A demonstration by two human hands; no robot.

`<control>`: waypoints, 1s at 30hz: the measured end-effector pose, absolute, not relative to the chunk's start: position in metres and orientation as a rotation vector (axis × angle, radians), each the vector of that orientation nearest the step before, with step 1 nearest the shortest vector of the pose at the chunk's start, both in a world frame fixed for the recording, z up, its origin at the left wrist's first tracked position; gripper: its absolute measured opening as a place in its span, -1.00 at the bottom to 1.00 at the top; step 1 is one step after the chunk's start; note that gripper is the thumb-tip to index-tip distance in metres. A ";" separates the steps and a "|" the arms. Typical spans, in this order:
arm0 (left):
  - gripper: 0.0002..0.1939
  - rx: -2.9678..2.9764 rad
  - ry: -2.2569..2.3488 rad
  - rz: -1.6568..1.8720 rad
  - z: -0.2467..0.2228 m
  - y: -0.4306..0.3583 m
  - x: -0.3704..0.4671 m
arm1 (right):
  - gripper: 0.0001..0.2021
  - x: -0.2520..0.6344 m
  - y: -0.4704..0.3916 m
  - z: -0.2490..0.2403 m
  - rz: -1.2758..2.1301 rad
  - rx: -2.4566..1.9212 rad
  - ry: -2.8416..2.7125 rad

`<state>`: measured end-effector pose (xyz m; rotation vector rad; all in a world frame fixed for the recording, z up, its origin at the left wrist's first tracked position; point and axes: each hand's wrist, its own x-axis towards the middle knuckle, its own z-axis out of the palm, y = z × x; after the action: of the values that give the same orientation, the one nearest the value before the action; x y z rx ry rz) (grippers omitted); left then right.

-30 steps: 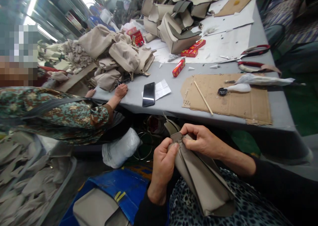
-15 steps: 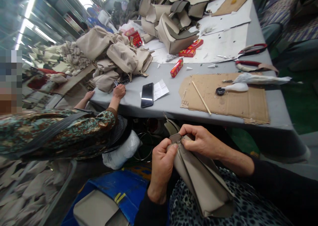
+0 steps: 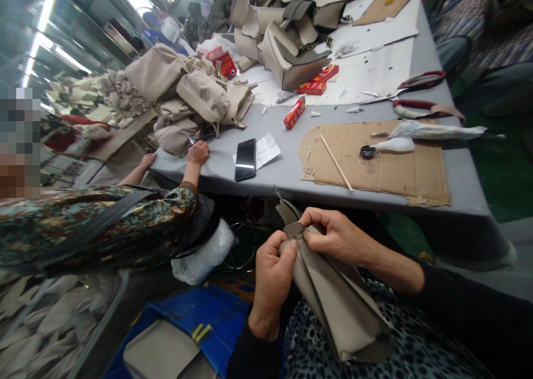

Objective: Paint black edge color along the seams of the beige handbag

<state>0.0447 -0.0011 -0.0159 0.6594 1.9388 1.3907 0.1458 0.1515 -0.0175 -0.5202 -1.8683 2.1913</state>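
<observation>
A beige leather bag piece (image 3: 333,295) lies across my lap, its narrow upper end pinched between both hands. My left hand (image 3: 275,268) is closed on the left edge, thumb on top. My right hand (image 3: 333,234) grips the right edge, its thumb and fingertips close to the left thumb. Between them a small flap and a strap end stick up toward the table edge. What lies under my fingertips is too small to make out.
On the grey table (image 3: 275,181) are a phone (image 3: 245,159), cardboard (image 3: 391,173) with a stick and white bottle, scissors (image 3: 416,108), red boxes (image 3: 295,113) and heaped bags (image 3: 204,95). A co-worker's hand (image 3: 199,152) rests at left. A blue bin (image 3: 225,318) stands below.
The view has shifted very slightly. Both hands keep the same hold on the bag piece.
</observation>
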 end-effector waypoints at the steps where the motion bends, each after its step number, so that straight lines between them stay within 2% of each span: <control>1: -0.69 0.660 1.937 1.391 -0.016 -0.001 0.045 | -0.87 0.146 0.151 -0.018 2.189 -0.521 -1.870; 30: -0.75 0.658 1.926 1.420 -0.017 0.001 0.046 | -0.90 0.148 0.153 -0.023 2.205 -0.500 -1.823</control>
<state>0.0456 0.0006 -0.0168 0.6582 1.9262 1.4199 0.1485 0.1528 -0.0233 -0.4996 -1.8225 2.2048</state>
